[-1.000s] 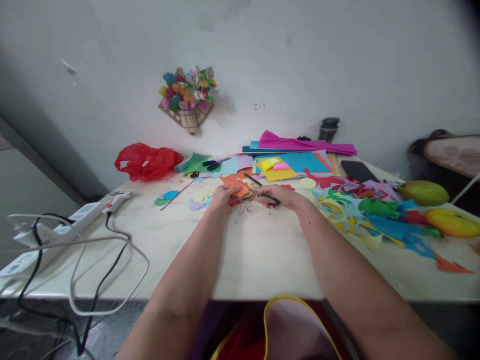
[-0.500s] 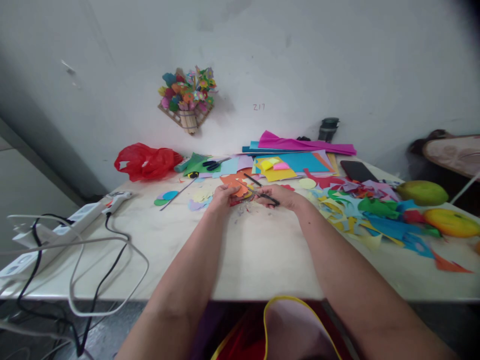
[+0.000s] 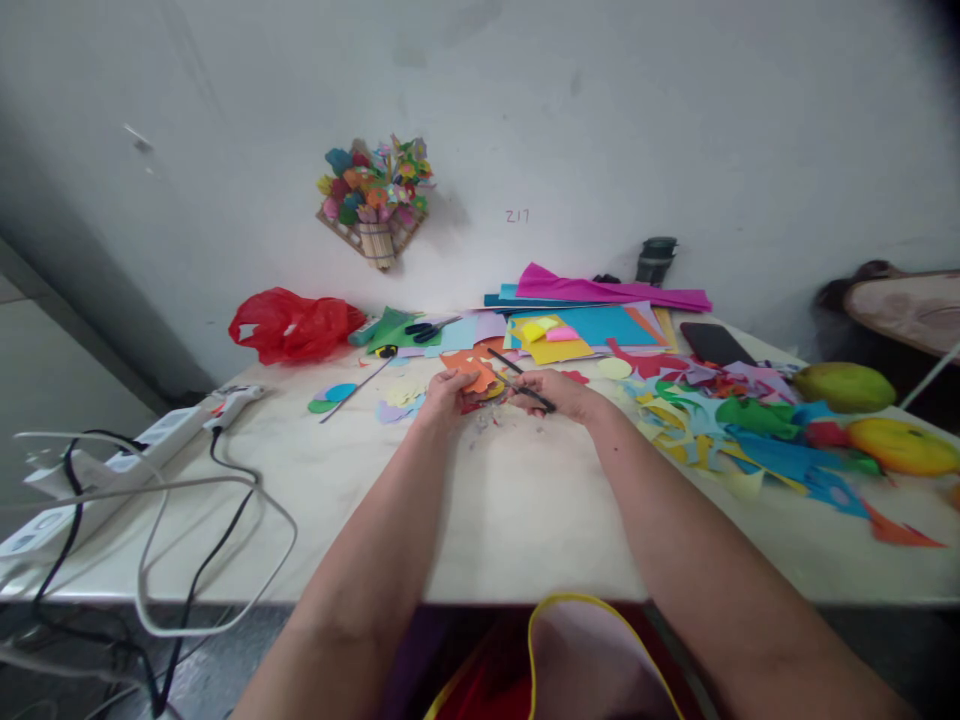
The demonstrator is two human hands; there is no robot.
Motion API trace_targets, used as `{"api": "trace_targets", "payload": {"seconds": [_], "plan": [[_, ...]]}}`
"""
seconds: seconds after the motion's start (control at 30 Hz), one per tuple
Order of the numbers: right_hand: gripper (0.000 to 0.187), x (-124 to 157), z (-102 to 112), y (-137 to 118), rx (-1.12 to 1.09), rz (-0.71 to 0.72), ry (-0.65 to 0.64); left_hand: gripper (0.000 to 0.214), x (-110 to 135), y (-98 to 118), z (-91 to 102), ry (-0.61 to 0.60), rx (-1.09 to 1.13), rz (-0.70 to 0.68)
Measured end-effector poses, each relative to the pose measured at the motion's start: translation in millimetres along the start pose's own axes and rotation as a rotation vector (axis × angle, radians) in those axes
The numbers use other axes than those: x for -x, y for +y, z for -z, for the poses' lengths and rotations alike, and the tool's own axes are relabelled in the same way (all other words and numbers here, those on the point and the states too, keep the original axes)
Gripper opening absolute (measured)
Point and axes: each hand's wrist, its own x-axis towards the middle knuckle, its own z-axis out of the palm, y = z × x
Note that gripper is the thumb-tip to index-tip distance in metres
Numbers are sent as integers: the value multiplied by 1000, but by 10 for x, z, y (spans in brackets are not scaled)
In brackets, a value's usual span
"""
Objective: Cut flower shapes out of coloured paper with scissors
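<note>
So: left hand grip pinches the orange paper, mid table toward the far edge, lifted so blades reach its edge. Right hand grip wrapped round the scissors handles (blades look parted).

Pale table bears coloured paper scraps; a red bag; power strips; two mangoes

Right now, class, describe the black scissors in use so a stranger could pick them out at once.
Find the pale tabletop against the white wall, then the person's right hand near its middle. It grips the black scissors, blades at the orange paper cut-out in the left hand. The other black-handled scissors lie unheld farther back.
</note>
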Motion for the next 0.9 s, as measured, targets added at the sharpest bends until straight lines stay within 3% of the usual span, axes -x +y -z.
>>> {"api": "trace_targets", "payload": {"seconds": [0.5,0.9], "plan": [[13,46,-49,-110,-85,-45,13,20,16,8,-16,-34,5,0],[19,82,-113,-200,-45,-76,57,20,25,-2,-35,-5,13,23]]}}
